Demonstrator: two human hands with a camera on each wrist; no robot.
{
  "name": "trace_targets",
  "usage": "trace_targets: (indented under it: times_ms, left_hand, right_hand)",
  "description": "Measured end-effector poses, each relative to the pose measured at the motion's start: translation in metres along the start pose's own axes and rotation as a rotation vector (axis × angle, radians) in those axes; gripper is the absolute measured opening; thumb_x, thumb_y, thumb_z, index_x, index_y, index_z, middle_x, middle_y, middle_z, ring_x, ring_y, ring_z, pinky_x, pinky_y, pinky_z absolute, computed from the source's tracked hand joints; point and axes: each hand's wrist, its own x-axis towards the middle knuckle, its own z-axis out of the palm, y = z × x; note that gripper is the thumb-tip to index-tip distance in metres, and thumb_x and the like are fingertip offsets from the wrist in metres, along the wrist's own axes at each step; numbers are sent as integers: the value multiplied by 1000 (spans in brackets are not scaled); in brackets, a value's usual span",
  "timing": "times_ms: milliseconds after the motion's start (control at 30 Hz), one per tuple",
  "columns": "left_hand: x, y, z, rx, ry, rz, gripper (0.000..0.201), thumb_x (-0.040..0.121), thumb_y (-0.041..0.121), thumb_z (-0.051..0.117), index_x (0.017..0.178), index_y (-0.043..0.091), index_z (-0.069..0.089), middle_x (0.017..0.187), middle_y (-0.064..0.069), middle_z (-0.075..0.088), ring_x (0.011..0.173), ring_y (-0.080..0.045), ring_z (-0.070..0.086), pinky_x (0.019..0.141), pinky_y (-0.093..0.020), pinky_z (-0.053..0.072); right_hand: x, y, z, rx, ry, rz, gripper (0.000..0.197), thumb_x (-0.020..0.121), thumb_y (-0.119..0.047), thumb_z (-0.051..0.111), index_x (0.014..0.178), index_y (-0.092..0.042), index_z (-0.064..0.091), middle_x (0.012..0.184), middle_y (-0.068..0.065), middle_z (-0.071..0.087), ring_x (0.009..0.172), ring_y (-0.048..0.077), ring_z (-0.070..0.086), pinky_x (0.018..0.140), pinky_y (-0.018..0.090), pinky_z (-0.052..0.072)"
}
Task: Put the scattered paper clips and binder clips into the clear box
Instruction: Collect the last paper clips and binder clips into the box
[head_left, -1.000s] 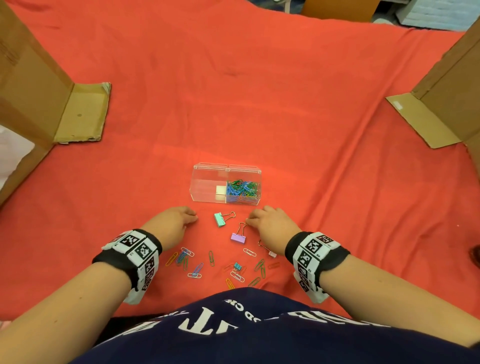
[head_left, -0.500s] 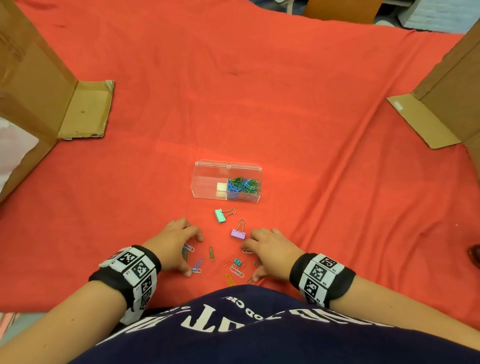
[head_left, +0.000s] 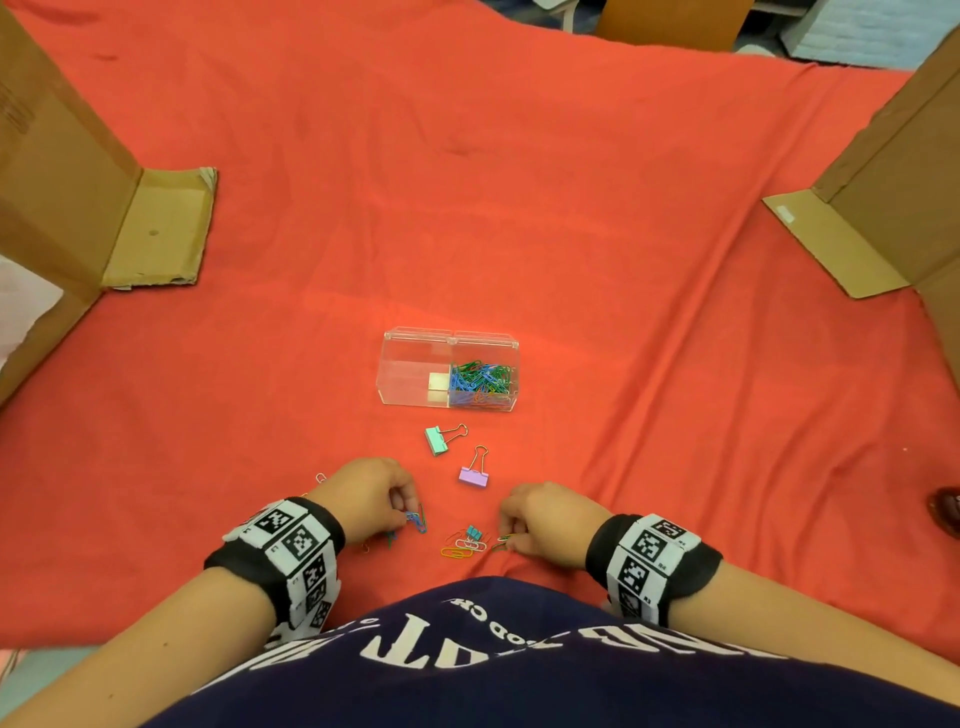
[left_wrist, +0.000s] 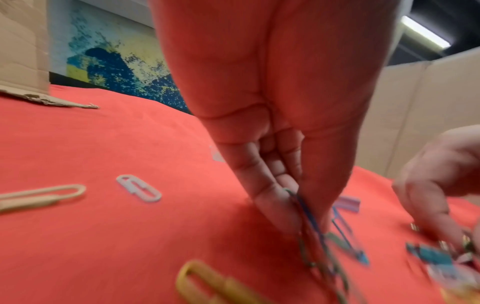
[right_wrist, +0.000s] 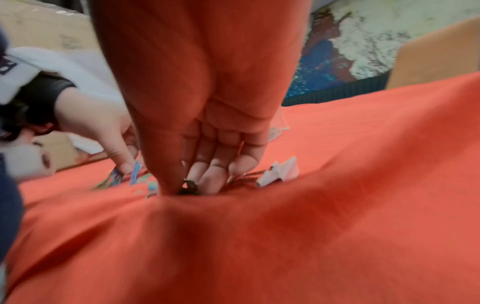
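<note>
The clear box (head_left: 410, 364) lies on the red cloth; its right half holds a heap of coloured paper clips (head_left: 480, 382). A mint binder clip (head_left: 436, 440) and a lilac binder clip (head_left: 474, 475) lie just in front of it. My left hand (head_left: 400, 506) pinches a few blue and green paper clips (left_wrist: 309, 224) between thumb and fingers at the cloth. My right hand (head_left: 511, 535) pinches dark green paper clips (right_wrist: 189, 186) against the cloth. Between the hands lie a small teal binder clip (head_left: 474, 532) and loose paper clips (head_left: 462, 548).
Cardboard walls with floor flaps stand at the left (head_left: 161, 228) and the right (head_left: 831, 244) of the cloth. More loose clips lie beside my left hand: a white one (left_wrist: 139, 191), a beige one (left_wrist: 41, 196) and a yellow one (left_wrist: 207, 281).
Both hands have drawn back from near the box to the loose clips close to my body. Fingers now pinch clips in each hand.
</note>
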Motion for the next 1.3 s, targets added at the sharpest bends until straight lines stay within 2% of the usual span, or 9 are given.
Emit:
trace_targets:
  times_ms: [233,400,600,733,900,967,1033,1167,1300]
  left_hand:
    - [14,28,-40,-202,132,51,24,71,4,70,71,27,64,63,12,59,51,12,53,53,-4,41]
    - [36,55,-70,-319,361,115,15,70,6,73,77,17,68,63,12,56,52,4,52,52,-4,40]
    - [61,73,-81,-295,504,106,16,73,4,67,83,15,65,75,6,54,66,-9,52,60,-16,39]
    - [64,73,-79,-219,453,106,15,76,14,70,90,17,66,90,1,51,78,-13,54,69,-23,38]
    - [49,59,-80,-152,431,84,9,76,13,68,83,17,69,80,4,54,71,-12,51,70,-25,38]
    - [36,47,-79,-136,334,64,11,75,9,68,81,18,69,70,7,57,63,-10,51,64,-24,41]
    - [23,33,-74,-105,223,14,14,74,7,69,82,19,68,69,6,58,62,-9,52,62,-21,41]
    - [1,-2,-53,57,89,-87,36,67,14,76,100,23,66,92,2,48,94,-18,53,81,-24,39]
    - [-16,-30,-31,154,65,-168,59,55,22,82,107,33,57,103,5,38,104,-20,38,94,-29,33]
  right_hand:
    - [11,10,-28,281,219,101,9,77,-14,68,87,-14,69,73,-4,60,63,8,52,56,8,35]
    - [33,8,-68,450,538,174,7,76,-13,71,83,-13,68,64,-7,56,53,-1,46,53,6,37]
    - [59,2,-97,505,682,296,9,76,-15,71,83,-10,68,60,-7,53,59,12,51,49,16,37]
    - [64,1,-98,526,673,302,20,75,-16,73,92,-9,67,74,1,61,69,17,55,66,28,46]
    - [49,9,-84,389,619,240,12,77,-9,66,87,-14,67,75,-3,60,72,14,55,59,20,37]
    - [37,11,-74,333,510,195,14,77,-7,63,86,-16,69,74,-3,62,72,11,55,55,10,35]
    - [25,13,-61,247,332,166,17,77,-6,61,89,-15,69,83,3,70,75,13,59,60,13,37]
    - [7,15,-33,151,44,170,22,77,-4,58,94,-13,68,93,8,74,80,19,66,61,17,41]
    - [-1,17,-15,49,16,173,28,72,-16,72,98,-12,63,95,5,64,83,19,56,67,22,34]
